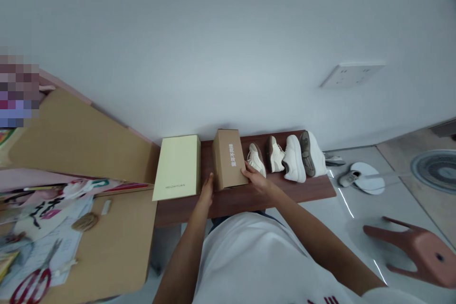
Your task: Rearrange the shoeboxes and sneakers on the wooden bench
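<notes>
A brown cardboard shoe box (228,157) with white lettering stands on a dark wooden shelf (245,197) against the wall. My left hand (207,189) presses its left near corner and my right hand (255,176) holds its right side. A pale yellow shoe box (178,166) lies just to its left. To the right, two pairs of shoes stand in a row: cream and brown sneakers (265,157) and white sneakers (302,156), one tipped with its sole showing.
A light wooden desk (107,242) at the left carries papers, a hair tie and red scissors (30,287). A pink stool (416,249) lies overturned on the tiled floor at the right. A fan (436,168) and a white round base (366,178) sit beyond it.
</notes>
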The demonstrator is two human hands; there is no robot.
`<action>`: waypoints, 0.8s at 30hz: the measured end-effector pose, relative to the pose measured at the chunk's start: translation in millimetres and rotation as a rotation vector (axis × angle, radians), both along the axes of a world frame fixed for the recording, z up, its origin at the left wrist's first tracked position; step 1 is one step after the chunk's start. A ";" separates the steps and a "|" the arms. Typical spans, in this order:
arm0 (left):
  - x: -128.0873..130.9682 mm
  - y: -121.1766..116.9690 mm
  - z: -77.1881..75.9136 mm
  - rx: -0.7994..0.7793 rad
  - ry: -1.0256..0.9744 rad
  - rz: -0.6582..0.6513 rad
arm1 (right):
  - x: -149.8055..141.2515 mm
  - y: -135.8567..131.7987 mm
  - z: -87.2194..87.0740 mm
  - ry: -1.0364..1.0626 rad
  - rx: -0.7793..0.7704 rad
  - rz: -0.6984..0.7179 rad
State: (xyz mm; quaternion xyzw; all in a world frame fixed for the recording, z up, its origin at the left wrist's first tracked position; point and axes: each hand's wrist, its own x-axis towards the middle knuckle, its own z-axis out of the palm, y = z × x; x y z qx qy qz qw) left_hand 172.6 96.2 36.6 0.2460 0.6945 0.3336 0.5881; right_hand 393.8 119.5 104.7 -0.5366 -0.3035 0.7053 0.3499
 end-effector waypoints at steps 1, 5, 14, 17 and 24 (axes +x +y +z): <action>2.3 0.9 -1.6 -0.092 -0.036 0.032 | 3.4 0.7 -0.2 -0.005 0.013 -0.010; 8.6 1.8 -2.4 -0.285 -0.196 0.097 | 15.6 1.9 -1.2 -0.080 0.094 -0.029; 3.2 0.6 22.0 -0.047 -0.380 0.321 | 26.7 14.3 -13.7 -0.376 0.378 -0.005; 1.2 1.3 34.6 0.002 -0.332 0.394 | 23.9 19.9 -13.7 -0.403 0.359 -0.035; -0.9 2.5 54.4 0.120 -0.122 0.381 | 14.9 18.2 -7.5 -0.317 0.257 0.009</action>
